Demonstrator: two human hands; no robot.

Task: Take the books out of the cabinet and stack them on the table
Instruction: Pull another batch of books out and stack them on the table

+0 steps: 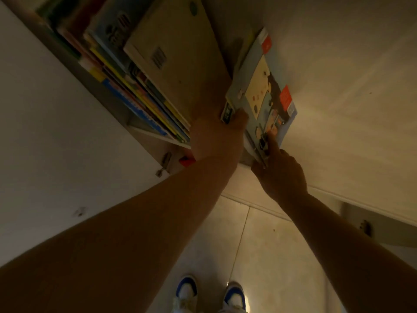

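In the dim head view both my arms reach into the cabinet. My left hand (216,134) grips the near left edge of a small bundle of books, its thumb over the spines. The top one is a grey-blue illustrated book (265,91) leaning against the right inner wall. At the bundle's near lower corner, my right hand (279,170) pinches the books with a finger lying on the cover. A row of several leaning books (135,91) fills the shelf to the left, with a beige-covered book (178,55) outermost.
An open white cabinet door (45,136) stands on the left, hinge hardware (165,162) and a small red object (186,160) near its base. The cabinet's right side panel (349,98) is pale. Below lie a tiled floor (259,245) and my blue-and-white shoes (187,290).
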